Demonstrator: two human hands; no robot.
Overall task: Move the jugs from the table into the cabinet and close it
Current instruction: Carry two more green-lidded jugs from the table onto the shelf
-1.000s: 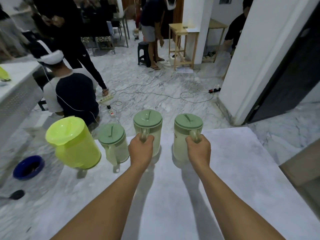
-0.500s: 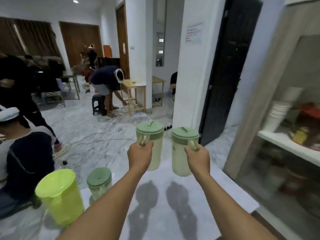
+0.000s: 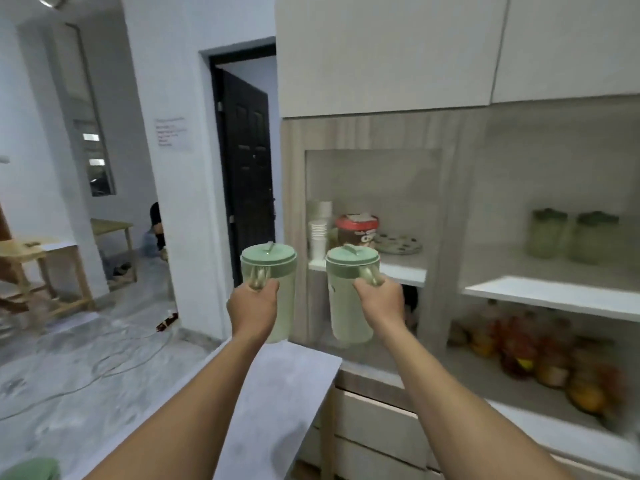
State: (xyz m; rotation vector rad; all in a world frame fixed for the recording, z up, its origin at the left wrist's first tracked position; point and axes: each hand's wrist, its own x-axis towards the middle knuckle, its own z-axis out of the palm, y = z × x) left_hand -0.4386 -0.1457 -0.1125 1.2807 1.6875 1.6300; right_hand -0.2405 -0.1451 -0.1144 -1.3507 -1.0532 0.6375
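Note:
My left hand (image 3: 253, 308) grips the handle of a pale green jug with a green lid (image 3: 269, 259), held upright in the air. Beside it, my right hand (image 3: 381, 303) grips the handle of a second green-lidded jug (image 3: 346, 306), also upright. Both jugs hang above the far edge of the grey table (image 3: 277, 393), in front of the open cabinet (image 3: 377, 133). Two similar jugs (image 3: 573, 237) stand on the cabinet's right shelf (image 3: 547, 296). A green lid of another jug (image 3: 31, 471) shows at the bottom left corner.
The cabinet's left niche holds stacked white cups (image 3: 318, 233), a red-lidded tub (image 3: 356, 230) and a plate (image 3: 398, 244). Bottles and jars (image 3: 536, 355) fill the lower right shelf. Drawers (image 3: 374, 431) sit below. A black door (image 3: 247, 168), wooden tables (image 3: 41, 268) and floor cables (image 3: 114, 358) lie left.
Both hands lifted their jugs off the table, and my view swung right from the room toward the cabinet. The yellow jug has left the view.

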